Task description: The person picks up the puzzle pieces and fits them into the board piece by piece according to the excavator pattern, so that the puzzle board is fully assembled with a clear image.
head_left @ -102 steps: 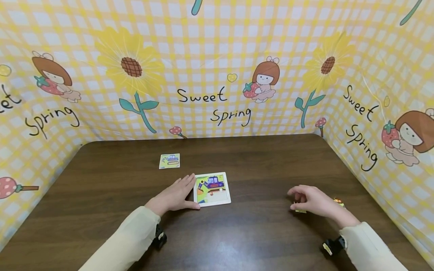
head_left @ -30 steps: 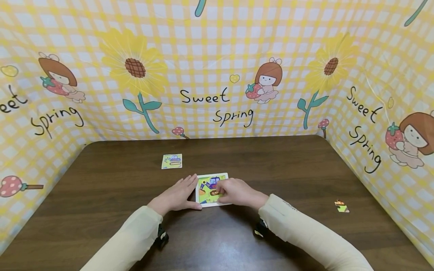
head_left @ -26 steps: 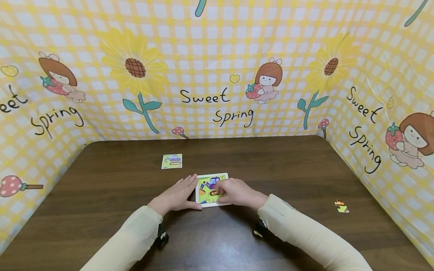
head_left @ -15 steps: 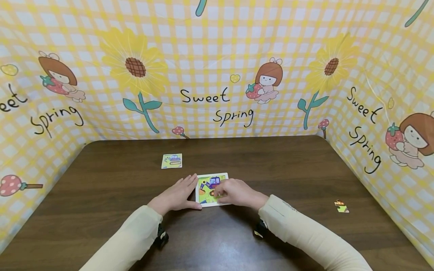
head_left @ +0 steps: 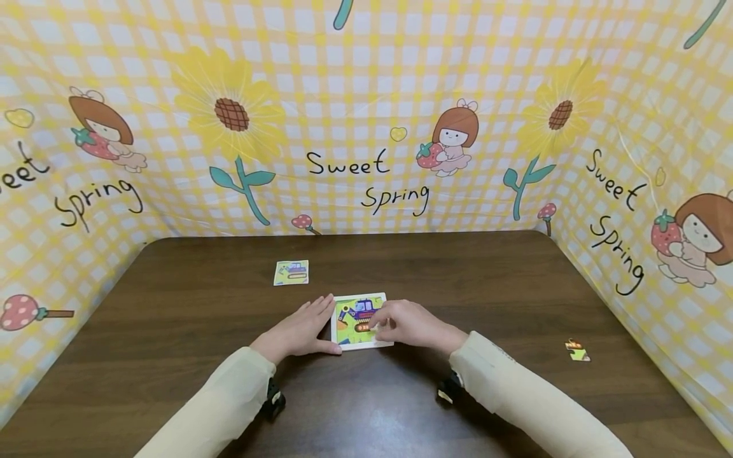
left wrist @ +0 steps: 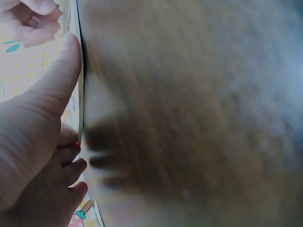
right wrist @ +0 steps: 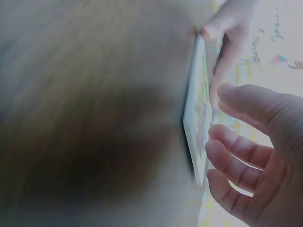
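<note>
A small square jigsaw puzzle in a white-rimmed tray (head_left: 361, 348) lies mid-table, its picture a purple digger on yellow-green. My left hand (head_left: 298, 332) rests against the tray's left side, fingers straight and thumb at the near corner. Over the tray's right side is my right hand (head_left: 415, 326), hiding part of the picture. In the right wrist view its fingers (right wrist: 236, 168) are loosely bent, a little apart from the tray, with nothing seen between them. A loose puzzle piece (head_left: 578, 352), orange and yellow-green, lies far to the right.
A square picture card (head_left: 291, 273) with a paler digger lies behind the tray, to the left. The dark wooden table (head_left: 458, 267) is bounded at the back and sides by a yellow checked cloth (head_left: 343, 114).
My right hand came from the table's right side to the tray, where wheels and track now fill the picture's lower middle. It has just lifted slightly rightward. The left hand stays put.
</note>
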Available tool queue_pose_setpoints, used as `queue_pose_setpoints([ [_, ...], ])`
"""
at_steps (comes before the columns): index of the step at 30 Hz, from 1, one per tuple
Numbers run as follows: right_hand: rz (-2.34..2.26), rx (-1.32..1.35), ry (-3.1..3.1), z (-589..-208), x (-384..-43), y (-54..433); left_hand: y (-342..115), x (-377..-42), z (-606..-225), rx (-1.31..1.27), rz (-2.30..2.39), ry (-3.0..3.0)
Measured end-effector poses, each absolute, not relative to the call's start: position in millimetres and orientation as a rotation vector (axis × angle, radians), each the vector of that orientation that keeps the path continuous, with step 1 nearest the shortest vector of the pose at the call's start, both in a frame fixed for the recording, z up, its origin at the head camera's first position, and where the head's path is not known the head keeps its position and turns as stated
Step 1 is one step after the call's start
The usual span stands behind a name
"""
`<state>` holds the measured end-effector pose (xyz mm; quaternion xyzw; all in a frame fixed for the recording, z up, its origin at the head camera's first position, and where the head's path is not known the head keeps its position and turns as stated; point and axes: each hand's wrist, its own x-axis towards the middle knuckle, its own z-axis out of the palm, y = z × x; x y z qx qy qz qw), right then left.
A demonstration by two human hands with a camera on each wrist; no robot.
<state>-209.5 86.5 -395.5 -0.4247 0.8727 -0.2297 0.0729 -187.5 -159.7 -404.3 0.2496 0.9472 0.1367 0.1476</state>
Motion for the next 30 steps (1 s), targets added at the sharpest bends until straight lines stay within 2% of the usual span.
queue_pose_setpoints([
  [15,-0.944,-1.018,2.756,-391.8,-208.4,205.6,-158.9,-186.2,-404.5,0.713,0.397,2.730],
  [30,-0.834,-0.565,2.919,-389.9,-186.6,326.3,-158.5,-185.9,-403.5,0.700,0.398,2.723],
])
